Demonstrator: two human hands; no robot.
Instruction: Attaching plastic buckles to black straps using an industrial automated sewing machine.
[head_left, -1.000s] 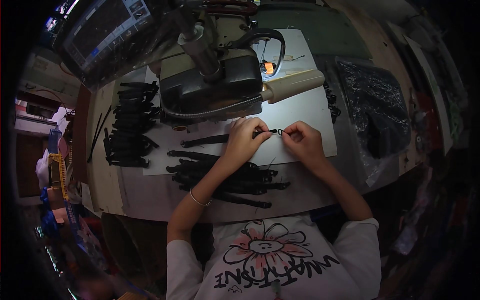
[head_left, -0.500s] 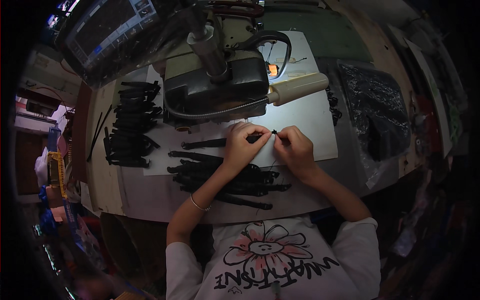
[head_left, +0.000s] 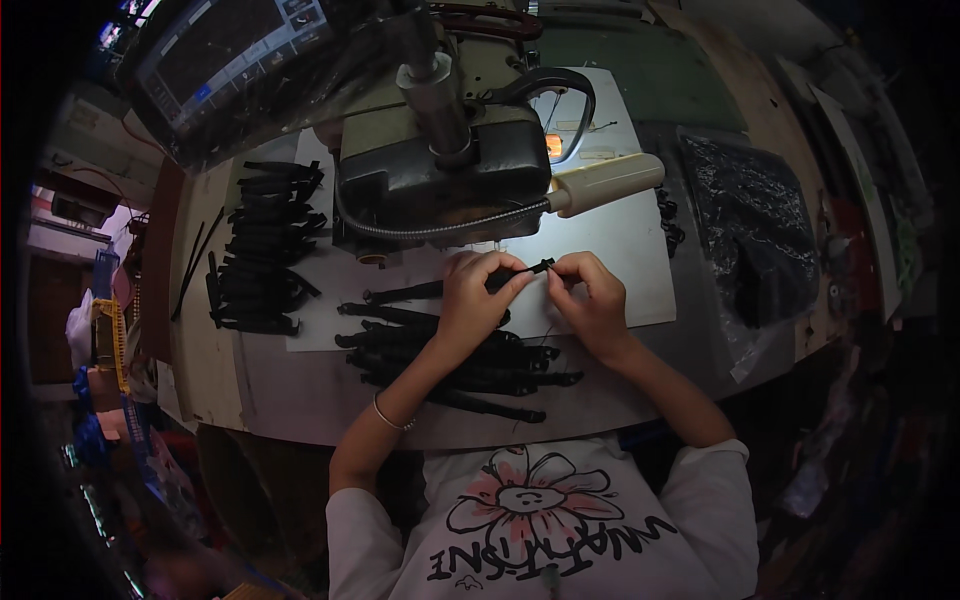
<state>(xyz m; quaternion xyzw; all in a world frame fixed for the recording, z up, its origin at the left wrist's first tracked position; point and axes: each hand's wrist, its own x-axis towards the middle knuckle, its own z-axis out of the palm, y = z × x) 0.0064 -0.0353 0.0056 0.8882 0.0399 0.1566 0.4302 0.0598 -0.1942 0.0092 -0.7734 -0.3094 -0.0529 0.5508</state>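
A slim black fabric strip runs crosswise beneath my left hand, and its right end sticks out between both hands. The left thumb and fingers pinch it near that end. At the very tip, my right hand closes its thumb and forefinger on the strip; the other fingers are curled in. Just nearer to me lies a loose pile of similar black strips, partly hidden by my left forearm. Fine threads trail from some of their ends.
A sewing machine head stands just beyond my hands, with a pale lamp at its right. Tilted at far left is a screen. More black strips are stacked on the left; a clear plastic bag with dark contents lies right.
My left hand has slid slightly left along the strip, so more of its right end shows between my hands. The right hand stays almost in place.
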